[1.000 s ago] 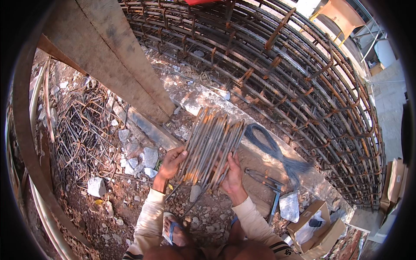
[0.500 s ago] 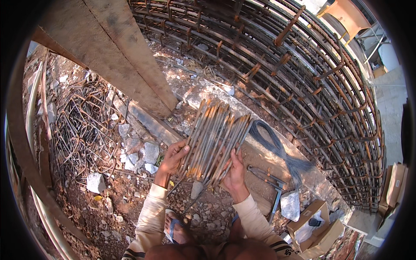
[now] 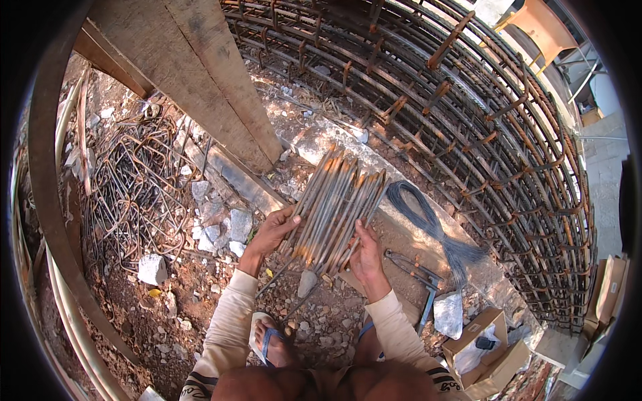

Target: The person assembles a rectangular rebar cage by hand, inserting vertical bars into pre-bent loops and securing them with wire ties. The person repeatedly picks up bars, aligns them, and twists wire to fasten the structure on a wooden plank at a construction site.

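Between my two hands is a bundle of rusty rebar stirrups (image 3: 336, 208), lined up side by side with their bent ends toward the far side. My left hand (image 3: 273, 234) grips the bundle's left edge, thumb on top. At the right edge my right hand (image 3: 368, 257) closes on it, thumb upward; the fingers of both hands are partly hidden behind the steel. Just right of the bundle lies a looped hank of tie wire (image 3: 438, 234). A pair of pincers (image 3: 409, 266) rests on the ground near my right hand.
A large rebar cage (image 3: 461, 120) curves across the far right. Wooden boards (image 3: 200, 73) rise at the far left, beside a heap of loose stirrups (image 3: 134, 190). Broken concrete (image 3: 152, 269) litters the ground. An open cardboard box (image 3: 476, 347) sits at the lower right.
The view has shifted slightly, so the surroundings sit a little further right. The bundle stays in both hands and looks slightly narrower, with my hands a little closer together.
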Available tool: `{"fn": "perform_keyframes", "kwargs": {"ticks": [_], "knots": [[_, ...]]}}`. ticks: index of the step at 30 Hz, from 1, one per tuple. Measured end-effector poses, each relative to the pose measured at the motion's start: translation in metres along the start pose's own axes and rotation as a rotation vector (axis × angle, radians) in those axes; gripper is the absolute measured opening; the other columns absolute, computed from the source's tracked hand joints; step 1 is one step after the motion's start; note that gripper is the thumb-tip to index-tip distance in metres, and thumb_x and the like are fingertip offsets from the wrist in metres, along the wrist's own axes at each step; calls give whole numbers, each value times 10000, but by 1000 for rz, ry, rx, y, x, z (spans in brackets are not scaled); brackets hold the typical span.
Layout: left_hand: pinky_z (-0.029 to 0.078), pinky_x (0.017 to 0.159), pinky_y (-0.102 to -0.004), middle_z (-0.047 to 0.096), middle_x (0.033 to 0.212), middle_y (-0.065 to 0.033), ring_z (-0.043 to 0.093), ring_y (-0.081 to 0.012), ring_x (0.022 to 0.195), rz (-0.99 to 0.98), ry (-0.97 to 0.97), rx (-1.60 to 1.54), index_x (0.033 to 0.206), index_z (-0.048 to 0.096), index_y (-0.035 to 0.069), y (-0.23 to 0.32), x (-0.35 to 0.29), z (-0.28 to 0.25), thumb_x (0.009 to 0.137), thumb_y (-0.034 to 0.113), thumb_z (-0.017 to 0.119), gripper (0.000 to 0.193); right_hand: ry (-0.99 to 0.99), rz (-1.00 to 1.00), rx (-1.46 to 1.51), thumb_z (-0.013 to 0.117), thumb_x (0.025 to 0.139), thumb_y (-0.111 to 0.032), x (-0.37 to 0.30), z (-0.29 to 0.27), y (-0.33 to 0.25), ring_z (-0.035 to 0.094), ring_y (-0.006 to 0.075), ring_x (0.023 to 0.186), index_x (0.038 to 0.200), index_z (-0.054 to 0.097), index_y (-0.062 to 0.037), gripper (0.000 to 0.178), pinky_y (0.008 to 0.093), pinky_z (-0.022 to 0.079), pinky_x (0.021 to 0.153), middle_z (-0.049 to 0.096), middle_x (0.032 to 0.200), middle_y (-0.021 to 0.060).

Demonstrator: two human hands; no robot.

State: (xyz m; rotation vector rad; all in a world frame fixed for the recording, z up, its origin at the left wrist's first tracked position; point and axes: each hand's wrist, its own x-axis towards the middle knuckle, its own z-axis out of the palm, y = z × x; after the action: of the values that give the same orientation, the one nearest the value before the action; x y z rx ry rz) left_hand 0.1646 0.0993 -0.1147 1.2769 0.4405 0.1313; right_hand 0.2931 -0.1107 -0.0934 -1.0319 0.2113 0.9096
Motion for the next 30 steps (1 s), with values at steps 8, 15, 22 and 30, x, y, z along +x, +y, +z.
{"fn": "perform_keyframes", "kwargs": {"ticks": [8, 15, 22, 30], "knots": [[488, 902, -269, 698, 1143, -14, 602, -88, 978, -112, 19, 29, 1356, 619, -13, -11, 18, -10, 1091, 383, 519, 487, 150, 117, -216, 636, 1014, -470, -16, 9, -5, 473, 71, 801, 1174, 601, -87, 417, 242, 401, 716, 521, 936, -46], [459, 958, -278, 657, 1242, -29, 563, -100, 1086, -113, 44, -42, 1375, 599, -16, -7, 11, -5, 1099, 347, 514, 464, 46, 109, -116, 643, 1012, -457, -8, -3, 1, 447, 68, 834, 1256, 621, -105, 428, 259, 378, 746, 510, 958, -60], [458, 1022, -320, 658, 1283, -47, 583, -155, 1170, 62, -39, 222, 1403, 576, 5, -12, -25, -23, 926, 481, 731, 692, -206, -167, -470, 755, 912, -480, -20, -23, -5, 546, 240, 1289, 1448, 503, -28, 745, 397, 419, 1091, 597, 1361, 121], [489, 1075, -364, 654, 1323, -86, 632, -226, 1185, 97, 81, 255, 1376, 580, 9, -39, -50, -2, 641, 458, 960, 941, -270, -388, -1324, 906, 746, -321, -49, -54, 27, 457, 386, 1413, 1411, 550, -63, 798, 523, 307, 1222, 560, 1441, 206]]}}
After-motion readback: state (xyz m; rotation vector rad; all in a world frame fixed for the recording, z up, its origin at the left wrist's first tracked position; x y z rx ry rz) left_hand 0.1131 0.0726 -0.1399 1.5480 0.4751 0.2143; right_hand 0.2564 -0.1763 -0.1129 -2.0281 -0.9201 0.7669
